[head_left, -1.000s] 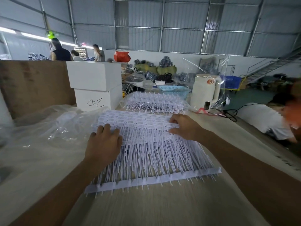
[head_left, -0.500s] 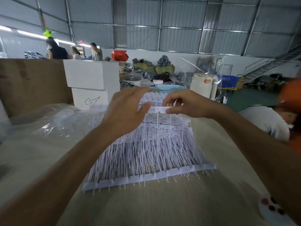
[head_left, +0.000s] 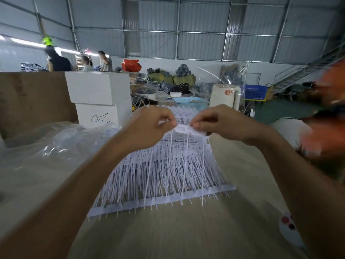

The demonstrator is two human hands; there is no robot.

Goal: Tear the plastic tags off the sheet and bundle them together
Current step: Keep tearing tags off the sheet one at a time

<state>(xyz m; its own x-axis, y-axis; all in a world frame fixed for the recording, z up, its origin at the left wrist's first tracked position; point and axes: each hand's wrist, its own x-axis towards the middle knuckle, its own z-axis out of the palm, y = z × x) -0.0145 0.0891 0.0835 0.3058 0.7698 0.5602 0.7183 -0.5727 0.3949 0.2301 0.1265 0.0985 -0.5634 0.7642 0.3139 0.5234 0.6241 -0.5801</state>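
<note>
Above the table (head_left: 186, 230), both hands' grips, left hand (head_left: 149, 126), right hand (head_left: 220, 124), pinching plastic tags (head_left: 182, 128) on the sheet (head_left: 164, 165)

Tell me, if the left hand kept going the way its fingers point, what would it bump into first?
The left hand points its pinching fingers toward the right hand, so it would likely meet the small white plastic tag head held between them, then the right hand's fingertips. Depth is unclear.

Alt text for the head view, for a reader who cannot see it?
Both hands, left hand and right hand, pinch the raised top edge of a white sheet of plastic tags, whose lower strip rests on a wooden table. Stacked white boxes stand behind.
</note>
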